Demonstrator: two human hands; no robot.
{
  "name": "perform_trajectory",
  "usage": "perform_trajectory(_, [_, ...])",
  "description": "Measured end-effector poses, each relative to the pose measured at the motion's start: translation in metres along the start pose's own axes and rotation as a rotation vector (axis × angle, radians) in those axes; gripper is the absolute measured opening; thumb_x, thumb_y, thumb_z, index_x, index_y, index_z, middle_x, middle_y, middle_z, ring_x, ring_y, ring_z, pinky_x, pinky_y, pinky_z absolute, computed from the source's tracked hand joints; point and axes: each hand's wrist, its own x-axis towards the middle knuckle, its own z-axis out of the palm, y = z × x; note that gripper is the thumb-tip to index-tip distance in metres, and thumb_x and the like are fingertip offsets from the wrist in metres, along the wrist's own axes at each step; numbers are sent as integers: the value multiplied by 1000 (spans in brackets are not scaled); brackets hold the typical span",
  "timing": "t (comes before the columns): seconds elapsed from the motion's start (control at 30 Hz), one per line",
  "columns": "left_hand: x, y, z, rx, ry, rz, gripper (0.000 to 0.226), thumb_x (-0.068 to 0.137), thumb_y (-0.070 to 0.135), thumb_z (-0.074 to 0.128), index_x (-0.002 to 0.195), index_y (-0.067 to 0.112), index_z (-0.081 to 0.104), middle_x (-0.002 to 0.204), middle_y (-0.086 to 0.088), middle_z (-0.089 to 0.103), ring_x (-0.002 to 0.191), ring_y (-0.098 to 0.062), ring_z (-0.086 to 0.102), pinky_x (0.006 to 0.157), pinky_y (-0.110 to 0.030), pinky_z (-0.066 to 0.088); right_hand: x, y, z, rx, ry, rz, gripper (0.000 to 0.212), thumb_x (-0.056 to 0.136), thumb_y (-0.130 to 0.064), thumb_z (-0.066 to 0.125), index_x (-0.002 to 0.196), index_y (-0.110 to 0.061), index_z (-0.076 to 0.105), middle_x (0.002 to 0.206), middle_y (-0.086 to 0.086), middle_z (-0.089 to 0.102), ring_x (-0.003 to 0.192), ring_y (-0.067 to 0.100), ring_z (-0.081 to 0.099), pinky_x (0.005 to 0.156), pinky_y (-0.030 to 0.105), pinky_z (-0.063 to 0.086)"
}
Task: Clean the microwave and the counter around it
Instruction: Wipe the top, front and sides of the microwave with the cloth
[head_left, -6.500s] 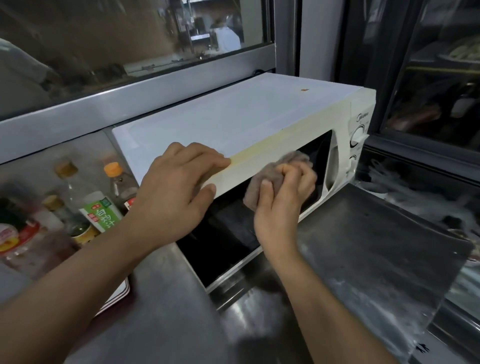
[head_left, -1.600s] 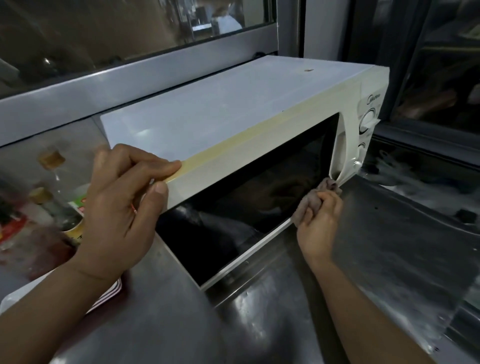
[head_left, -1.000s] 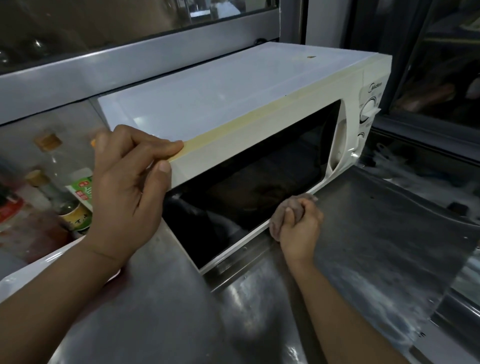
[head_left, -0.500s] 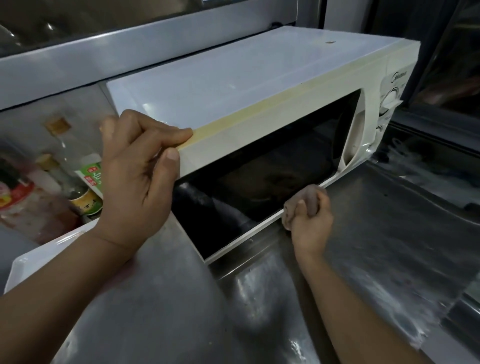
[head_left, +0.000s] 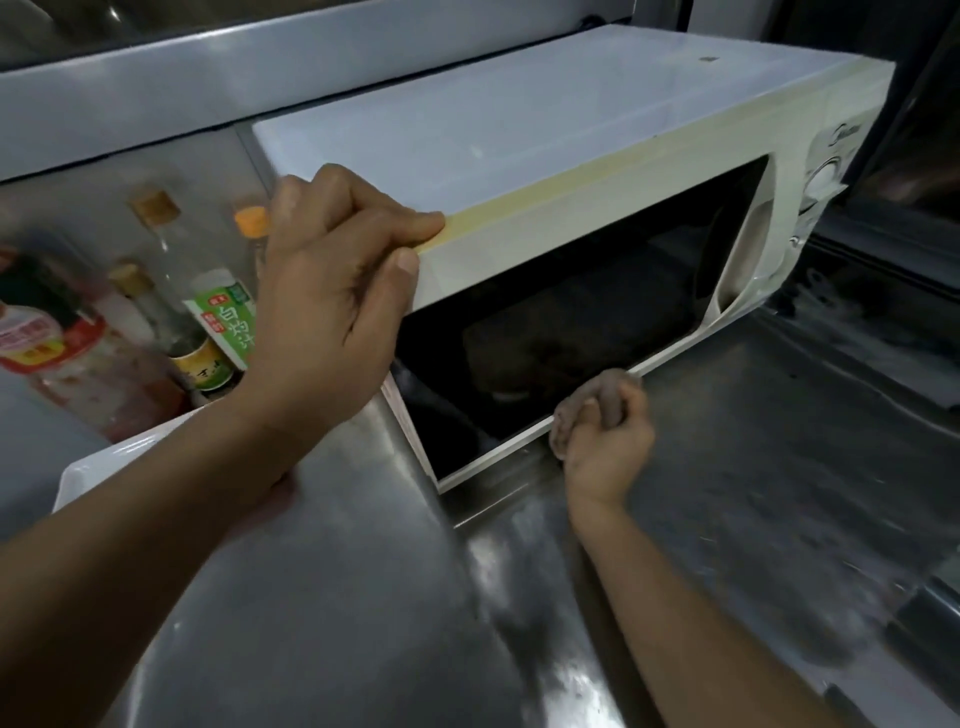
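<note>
Sauce bottles (head_left: 171, 312) (blurry) behind left hand (head_left: 322, 312) gripping microwave (head_left: 545, 156) corner, right hand (head_left: 608, 441) squeezing cloth (head_left: 597, 400) at door's bottom edge, shiny surface (head_left: 779, 467)

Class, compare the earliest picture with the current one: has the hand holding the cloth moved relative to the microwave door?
Yes. The right hand with the cloth has gone down from the microwave door's dark window to its bottom edge, by the counter.

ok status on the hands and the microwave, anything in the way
Left hand grips microwave top front corner. Right hand holds cloth at door's bottom edge. Bottles stand left of it; nothing blocks the wipe.
</note>
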Motion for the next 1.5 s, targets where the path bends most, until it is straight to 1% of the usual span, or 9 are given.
perform_trajectory(0.07, [-1,2,-4,-21,-40,-9,28,93,9,46,112,6,66,101,-10,54,100,-32,46,86,-23,31,-40,5,8,16,-46,28,27,83,3,53,110,2,55,85,20,63,83,36,63,82,46,52])
perform_trajectory(0.2, [-7,1,-13,-34,-132,10,34,95,11,43,124,6,59,117,-10,52,113,-24,43,95,-16,29,-99,3,19,53,-6,-47,34,81,-6,56,115,-4,59,84,5,64,76,2,55,71,2,40])
perform_trajectory(0.33, [-22,-3,-20,-113,-56,-43,34,92,3,45,122,4,60,123,-13,52,120,-22,46,100,-23,34,-76,2,14,-27,12,-8,22,77,-1,59,98,-9,59,80,12,65,78,26,62,74,29,49])
perform_trajectory(0.47, [-31,-9,-20,-73,-8,-33,37,89,-1,46,123,6,59,117,-7,53,115,-22,46,98,-23,33,-8,1,5,-82,123,-50,22,79,6,55,96,-8,59,83,17,64,73,23,58,68,19,41])
perform_trajectory(0.6, [-28,-13,-18,-123,7,-25,37,89,-3,46,122,7,61,111,1,49,111,-25,47,95,-27,35,39,-4,-2,53,76,102,33,77,11,46,79,-22,48,78,22,62,70,35,63,64,47,54])
perform_trajectory(0.87, [-27,-19,-25,-148,-88,-22,44,86,-7,46,126,8,59,117,-6,53,114,-27,45,95,-15,30,-74,-12,22,284,-3,116,38,79,23,39,80,-15,40,40,-1,48,29,5,45,31,14,36])
perform_trajectory(1.03, [-25,-21,-29,-177,-116,-17,50,83,-15,45,125,8,59,115,-3,51,111,-24,44,92,-5,26,-116,-10,30,261,-53,140,39,77,24,40,79,-16,38,56,11,46,46,21,50,43,29,42])
perform_trajectory(1.27, [-22,-24,-35,-205,-162,-3,48,84,-14,46,124,9,59,113,-5,53,104,-15,38,88,2,20,-152,-17,36,246,-186,84,34,75,25,27,79,-9,29,70,32,35,50,38,31,47,34,31])
perform_trajectory(1.5, [-12,-31,-46,-231,-285,4,52,83,-16,44,124,11,60,116,-7,56,106,-20,43,88,-1,22,-152,-43,34,-106,-26,-80,9,88,-6,42,90,-15,42,65,-4,43,56,7,42,59,17,37])
